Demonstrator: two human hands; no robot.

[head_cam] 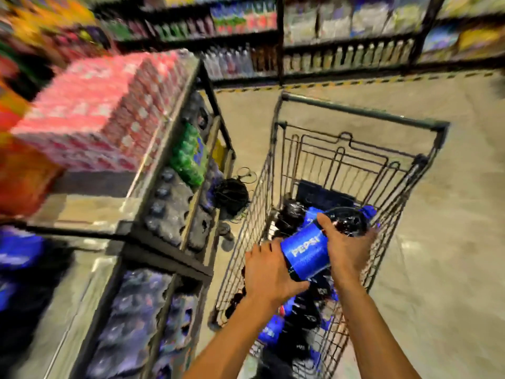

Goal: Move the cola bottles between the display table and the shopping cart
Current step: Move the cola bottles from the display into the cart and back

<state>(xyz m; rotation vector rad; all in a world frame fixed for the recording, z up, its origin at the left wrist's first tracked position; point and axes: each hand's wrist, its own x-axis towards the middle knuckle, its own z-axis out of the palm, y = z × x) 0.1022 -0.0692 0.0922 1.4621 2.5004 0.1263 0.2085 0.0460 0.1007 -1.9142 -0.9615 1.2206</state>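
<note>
Both hands, left hand (269, 272) and right hand (345, 246), are gripping one cola bottle (308, 251) over the cart (363, 112) at lower right; advisable: support its base while transferring.

Two bare forearms reach in from the bottom edge, with no sleeves in view. The left hand (269, 272) and right hand (347, 250) wear no gloves, rings or watch.

We see even, warm indoor light, heavy motion blur smearing our left side and the far shelves (300, 36), wide-angle bending at our edges, glare on the sharper cola bottle (306, 253), soft shadows.
</note>
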